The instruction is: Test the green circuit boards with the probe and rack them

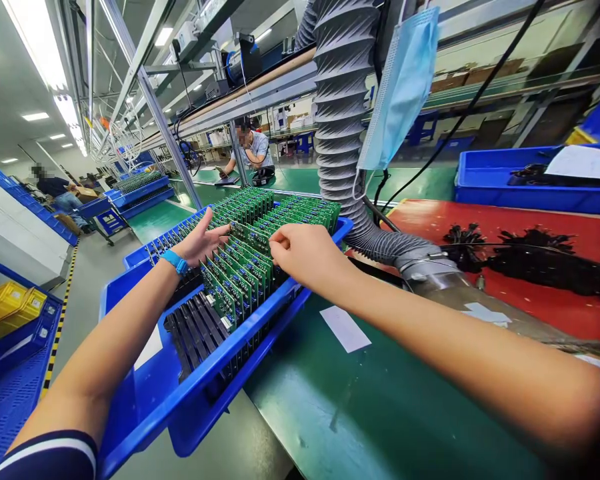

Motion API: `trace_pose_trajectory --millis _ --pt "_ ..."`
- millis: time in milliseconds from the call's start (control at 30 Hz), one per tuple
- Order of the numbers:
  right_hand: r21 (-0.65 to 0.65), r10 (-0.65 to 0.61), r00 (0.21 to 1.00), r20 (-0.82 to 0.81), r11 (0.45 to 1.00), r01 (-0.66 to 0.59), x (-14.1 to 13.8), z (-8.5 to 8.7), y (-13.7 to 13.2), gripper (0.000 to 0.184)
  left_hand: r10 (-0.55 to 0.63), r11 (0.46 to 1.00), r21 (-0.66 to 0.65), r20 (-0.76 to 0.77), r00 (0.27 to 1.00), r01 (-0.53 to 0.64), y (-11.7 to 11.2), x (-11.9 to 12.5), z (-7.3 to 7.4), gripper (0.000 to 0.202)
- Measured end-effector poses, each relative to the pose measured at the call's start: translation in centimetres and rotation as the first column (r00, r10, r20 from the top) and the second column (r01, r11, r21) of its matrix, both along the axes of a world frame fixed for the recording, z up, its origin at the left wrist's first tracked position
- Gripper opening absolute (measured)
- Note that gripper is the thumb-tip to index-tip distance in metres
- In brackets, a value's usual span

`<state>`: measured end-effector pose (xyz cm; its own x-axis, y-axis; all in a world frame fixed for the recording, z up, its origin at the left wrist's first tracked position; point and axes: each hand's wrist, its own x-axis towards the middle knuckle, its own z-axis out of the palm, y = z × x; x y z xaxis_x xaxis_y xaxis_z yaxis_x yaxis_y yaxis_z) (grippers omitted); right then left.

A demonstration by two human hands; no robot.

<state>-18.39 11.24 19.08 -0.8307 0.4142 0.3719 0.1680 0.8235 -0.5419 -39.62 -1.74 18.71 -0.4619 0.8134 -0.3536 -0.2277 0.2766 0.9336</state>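
My left hand (203, 241) is open, fingers spread and palm facing inward, by the left ends of upright green circuit boards (237, 277). A blue band is round that wrist. My right hand (303, 252) is closed in a pinch over the right side of the rows. Its fingertips meet the right end of one circuit board (251, 238); the other fingers are curled out of sight. The boards stand close together in a blue tray (180, 393), on black slotted racks (197, 333). Bare slots show at the near end.
The tray's near end overhangs the green table (360, 413). A ribbed grey duct (343, 100) and a hanging blue mask (403, 87) are ahead. Black cable bundles (535, 253) lie on a red mat (570, 310) at right. A seated person (255, 147) is farther back.
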Motion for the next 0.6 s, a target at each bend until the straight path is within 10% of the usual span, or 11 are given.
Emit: trace_pose_trajectory --millis 300,600 --pt "-0.01 -0.017 0.997 0.071 1.0 0.018 1.9 -1.6 0.6 0.018 -0.024 0.995 -0.1 0.016 1.0 0.026 -0.2 -0.3 -1.0 0.077" --pt "0.03 -0.202 0.978 -0.053 0.979 0.204 5.5 1.7 3.2 0.022 -0.002 0.983 -0.181 0.053 0.999 0.012 -0.2 -0.4 -0.8 0.079"
